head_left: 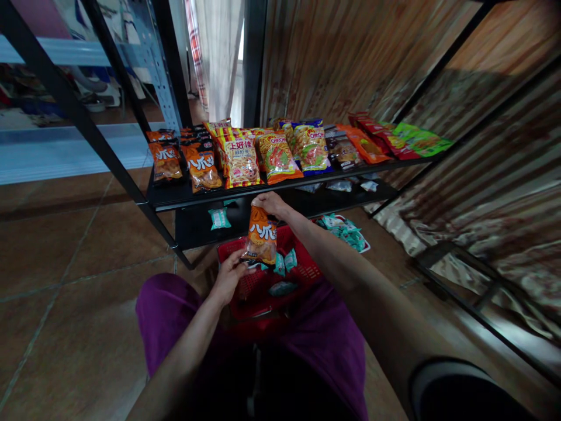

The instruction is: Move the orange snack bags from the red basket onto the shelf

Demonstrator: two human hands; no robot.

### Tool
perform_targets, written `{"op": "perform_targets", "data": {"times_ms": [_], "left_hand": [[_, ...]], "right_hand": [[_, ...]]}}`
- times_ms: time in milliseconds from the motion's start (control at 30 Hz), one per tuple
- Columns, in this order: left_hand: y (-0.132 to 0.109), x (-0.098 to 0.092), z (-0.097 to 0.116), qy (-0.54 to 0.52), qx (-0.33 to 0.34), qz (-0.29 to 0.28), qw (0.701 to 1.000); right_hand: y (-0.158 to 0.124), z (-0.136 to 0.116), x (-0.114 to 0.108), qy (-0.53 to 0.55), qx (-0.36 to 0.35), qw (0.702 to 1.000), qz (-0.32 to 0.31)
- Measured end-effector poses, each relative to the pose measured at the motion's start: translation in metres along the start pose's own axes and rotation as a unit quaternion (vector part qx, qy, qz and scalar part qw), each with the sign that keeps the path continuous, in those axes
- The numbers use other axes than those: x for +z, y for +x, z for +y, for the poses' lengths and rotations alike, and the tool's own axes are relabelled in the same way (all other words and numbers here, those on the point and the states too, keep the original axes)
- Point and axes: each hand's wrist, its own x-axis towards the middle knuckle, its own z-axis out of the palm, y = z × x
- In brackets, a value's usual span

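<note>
An orange snack bag (262, 235) with white lettering hangs upright between my hands, above a red plastic basket (311, 266). My right hand (270, 204) pinches its top corner. Lower down, my left hand (231, 273) grips the bottom left edge, fingers partly behind the bag. In the basket lie a few small teal packets (290, 260) and a grey-looking packet (283, 288). Two similar orange bags, the nearer one (201, 166) and one at the far left (166, 162), stand at the left end of the black shelf (205, 197).
Yellow prawn snack bags (239, 158), noodle-print bags (278, 155), red bags (381, 137) and green bags (418, 140) line the shelf. A teal packet (219, 218) lies on the lower shelf. A tray of teal packets (346, 233) sits on the floor at right. Black posts (127, 169) frame the rack.
</note>
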Motion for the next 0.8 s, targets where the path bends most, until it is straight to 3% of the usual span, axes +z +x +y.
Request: {"op": "perform_targets", "data": {"times_ms": [267, 500, 800], "left_hand": [[0.016, -0.002, 0.011, 0.046, -0.060, -0.005, 0.997], [0.017, 0.005, 0.026, -0.033, -0.078, -0.039, 0.996], [0.032, 0.017, 0.031, -0.046, -0.036, -0.037, 0.998]], "right_hand": [[-0.004, -0.015, 0.002, -0.091, -0.031, 0.995, -0.033], [0.010, -0.022, 0.000, -0.137, -0.041, 0.988, -0.051], [0.004, -0.049, 0.011, -0.139, -0.050, 0.984, -0.096]]}}
